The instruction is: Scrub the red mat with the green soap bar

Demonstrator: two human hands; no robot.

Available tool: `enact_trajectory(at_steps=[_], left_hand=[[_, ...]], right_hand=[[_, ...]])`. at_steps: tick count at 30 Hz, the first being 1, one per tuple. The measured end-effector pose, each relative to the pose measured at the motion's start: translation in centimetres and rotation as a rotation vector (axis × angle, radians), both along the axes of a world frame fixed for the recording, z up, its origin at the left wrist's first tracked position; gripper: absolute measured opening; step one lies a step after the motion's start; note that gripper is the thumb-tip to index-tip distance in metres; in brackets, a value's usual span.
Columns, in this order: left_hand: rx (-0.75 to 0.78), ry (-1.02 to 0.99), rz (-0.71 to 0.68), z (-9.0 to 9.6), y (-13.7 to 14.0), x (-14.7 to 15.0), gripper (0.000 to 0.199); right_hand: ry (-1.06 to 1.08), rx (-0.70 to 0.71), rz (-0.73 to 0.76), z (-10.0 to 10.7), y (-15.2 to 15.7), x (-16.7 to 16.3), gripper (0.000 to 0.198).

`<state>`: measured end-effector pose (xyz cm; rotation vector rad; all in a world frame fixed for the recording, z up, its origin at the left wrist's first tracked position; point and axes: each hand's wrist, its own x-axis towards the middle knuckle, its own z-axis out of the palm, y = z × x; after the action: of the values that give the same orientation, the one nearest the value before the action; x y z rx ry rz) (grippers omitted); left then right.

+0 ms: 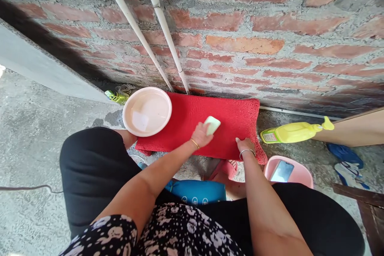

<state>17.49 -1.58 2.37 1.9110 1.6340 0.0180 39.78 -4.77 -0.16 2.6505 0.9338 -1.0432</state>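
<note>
A red mat (pixel 192 116) with shaggy edges lies over a low support in front of me. My left hand (pixel 203 134) is closed around a pale green block (pixel 212 125) with rounded corners, held against the middle of the mat. Whether the block is soap or a sponge I cannot tell. At the mat's near right corner, my right hand (pixel 246 146) grips the edge, thumb on top and the other fingers mostly hidden. A pale pink basin (pixel 126 123) of water stands on the mat's left end, with something whitish showing in the water.
A yellow bottle (pixel 295 132) is right of the mat. Below it, a pink tub (pixel 307 176) contains a phone (pixel 282 171). Two white pipes (pixel 163 24) run down the brick wall (pixel 222 20) behind. Blue-and-white cloth (pixel 349 170) lies at far right.
</note>
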Motion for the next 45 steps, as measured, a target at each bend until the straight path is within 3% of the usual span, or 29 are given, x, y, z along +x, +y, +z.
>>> enact_trajectory(at_steps=[4, 6, 8, 11, 15, 18, 20, 22, 26, 28, 30, 32, 34, 37, 40, 42, 43, 45], left_hand=[[0.024, 0.168, 0.605, 0.0, 5.5, -4.3, 0.061], [0.003, 0.198, 0.751, -0.1, 7.0, -4.7, 0.061], [-0.015, 0.206, 0.769, -0.2, 7.3, -3.5, 0.061], [-0.009, 0.191, 0.599, -0.5, 5.7, 0.3, 0.062], [-0.068, 0.086, 0.04, -0.7, 1.8, 4.8, 0.067], [-0.153, -0.091, -0.322, -0.8, 0.4, 4.6, 0.067], [-0.139, -0.142, -0.331, -0.8, 0.9, 2.7, 0.064], [-0.059, -0.074, -0.108, -0.8, 2.6, -0.1, 0.061], [0.033, 0.167, 0.588, -0.4, 7.3, -5.6, 0.059], [0.016, 0.171, 0.732, -0.2, 8.9, -6.6, 0.06], [-0.011, 0.171, 0.775, -0.1, 9.3, -5.7, 0.059], [-0.031, 0.201, 0.749, 0.1, 8.5, -3.2, 0.059], [-0.038, 0.188, 0.557, 0.3, 6.6, 0.2, 0.061], [-0.097, 0.113, 0.012, 0.7, 3.2, 4.3, 0.068], [-0.23, -0.054, -0.452, 0.8, 1.3, 5.2, 0.067], [-0.224, -0.131, -0.493, 0.7, 1.8, 4.0, 0.065], [-0.182, -0.142, -0.418, 0.6, 2.5, 2.9, 0.064], [-0.082, -0.103, -0.117, 0.5, 4.9, 0.4, 0.066]], right_hand=[[0.01, -0.012, -0.014, 0.6, 0.1, -0.3, 0.053], [0.017, -0.033, -0.03, 1.0, 0.1, -0.4, 0.054], [0.023, -0.051, -0.05, 1.3, 0.2, -0.5, 0.056], [0.027, -0.048, -0.044, 1.5, 0.3, -0.6, 0.056], [0.019, -0.039, -0.015, 1.3, 0.2, -0.5, 0.054], [0.012, -0.029, -0.013, 1.2, 0.2, -0.5, 0.053], [0.01, -0.023, -0.018, 1.2, 0.2, -0.5, 0.052], [0.009, -0.025, -0.027, 1.2, 0.1, -0.5, 0.054], [0.015, -0.033, -0.034, 1.3, 0.2, -0.5, 0.055], [0.015, -0.044, -0.035, 1.4, 0.2, -0.6, 0.055], [0.013, -0.051, -0.034, 1.4, 0.3, -0.6, 0.056], [0.011, -0.047, -0.031, 1.2, 0.3, -0.6, 0.057], [0.009, -0.04, -0.02, 1.0, 0.3, -0.5, 0.057], [0.008, -0.038, 0.013, 0.7, 0.2, -0.3, 0.056], [0.009, -0.039, 0.025, 0.4, 0.2, -0.1, 0.055], [0.006, -0.039, 0.021, 0.4, 0.1, -0.1, 0.055], [0.002, -0.04, 0.019, 0.4, 0.1, -0.2, 0.056], [-0.003, -0.044, 0.009, 0.5, 0.1, -0.2, 0.057]])
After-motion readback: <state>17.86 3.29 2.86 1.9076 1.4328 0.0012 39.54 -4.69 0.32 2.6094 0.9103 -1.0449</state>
